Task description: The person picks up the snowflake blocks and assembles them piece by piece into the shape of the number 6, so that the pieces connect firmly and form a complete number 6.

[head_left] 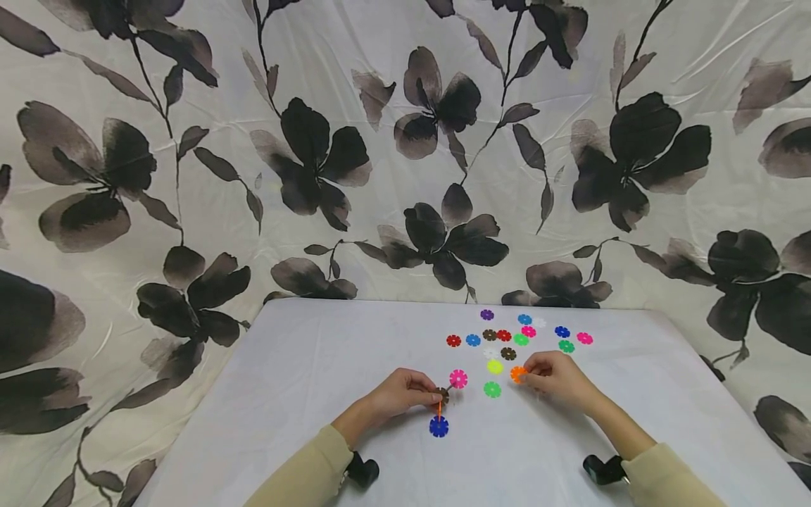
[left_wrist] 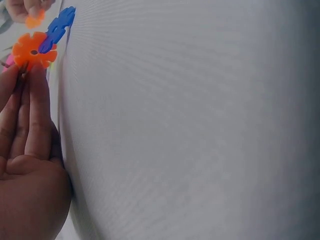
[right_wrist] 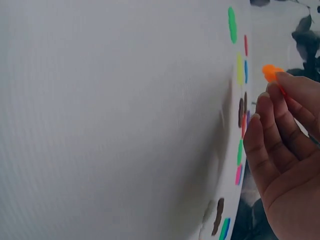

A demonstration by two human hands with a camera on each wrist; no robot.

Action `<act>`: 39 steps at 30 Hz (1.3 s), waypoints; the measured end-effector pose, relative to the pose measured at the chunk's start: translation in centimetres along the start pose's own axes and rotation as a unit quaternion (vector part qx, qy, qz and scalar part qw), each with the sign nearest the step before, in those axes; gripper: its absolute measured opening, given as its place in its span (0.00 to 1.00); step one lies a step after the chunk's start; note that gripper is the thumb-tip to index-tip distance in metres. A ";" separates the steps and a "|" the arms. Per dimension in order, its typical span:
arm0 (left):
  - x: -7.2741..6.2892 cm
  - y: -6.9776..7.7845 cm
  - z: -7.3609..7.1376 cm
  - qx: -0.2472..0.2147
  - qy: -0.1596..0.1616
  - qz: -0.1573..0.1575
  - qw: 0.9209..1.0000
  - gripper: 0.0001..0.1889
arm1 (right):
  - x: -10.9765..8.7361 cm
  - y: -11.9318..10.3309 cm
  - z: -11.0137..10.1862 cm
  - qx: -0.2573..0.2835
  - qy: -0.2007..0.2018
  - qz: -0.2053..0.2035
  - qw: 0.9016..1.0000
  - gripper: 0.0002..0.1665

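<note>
Left hand (head_left: 405, 391) pinches a brown disc (head_left: 444, 396), a blue disc (head_left: 439, 427) near it; right hand (head_left: 559, 378) pinches an orange disc (head_left: 516, 374); a green disc (head_left: 492, 389) lies between the hands.

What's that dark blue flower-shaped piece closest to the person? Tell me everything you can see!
The dark blue, flower-shaped piece is flat, round and plastic-looking, with notches making petals around its rim. Its face shows to the head camera, and it slots crosswise into an orange notched plastic disc. The left hand pinches a brown notched disc joined to the orange one, without touching the blue piece. Whether it rests on the white tabletop is hard to tell.
</note>
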State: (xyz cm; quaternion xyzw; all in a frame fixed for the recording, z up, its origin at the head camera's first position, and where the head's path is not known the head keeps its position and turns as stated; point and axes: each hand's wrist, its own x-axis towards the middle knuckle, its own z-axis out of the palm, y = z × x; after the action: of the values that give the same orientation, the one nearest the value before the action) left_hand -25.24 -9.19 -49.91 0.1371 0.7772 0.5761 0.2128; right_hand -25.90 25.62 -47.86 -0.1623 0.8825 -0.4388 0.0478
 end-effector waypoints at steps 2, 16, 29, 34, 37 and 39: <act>-0.1 0.0 0.0 0.000 0.001 -0.001 1.000 0.06 | 0.1 -0.2 0.5 0.001 -0.003 -0.006 1.000 0.06; 0.1 0.1 -0.1 -0.007 -0.010 0.001 1.000 0.05 | 0.6 -1.7 3.0 0.006 -0.025 -0.031 0.999 0.06; -0.1 0.1 -0.1 -0.013 -0.010 0.000 1.000 0.07 | 1.0 -2.9 4.3 0.015 -0.028 -0.055 0.998 0.03; 0.1 0.1 0.0 -0.010 -0.005 -0.006 1.000 0.06 | 1.1 -3.3 4.8 0.032 -0.039 -0.062 0.997 0.02; 0.1 0.0 -0.1 -0.009 -0.005 -0.006 1.000 0.06 | 1.2 -3.5 5.0 0.035 -0.038 -0.065 0.997 0.02; 0.1 0.0 0.0 -0.011 -0.006 -0.006 1.000 0.06 | 1.3 -3.5 5.1 0.031 -0.034 -0.066 0.997 0.02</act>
State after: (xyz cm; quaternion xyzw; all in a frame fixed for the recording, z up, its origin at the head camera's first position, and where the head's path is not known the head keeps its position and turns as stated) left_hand -25.38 -9.17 -49.91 0.1336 0.7704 0.5824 0.2225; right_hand -25.11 19.39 -48.11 -0.2338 0.8535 -0.4625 0.0538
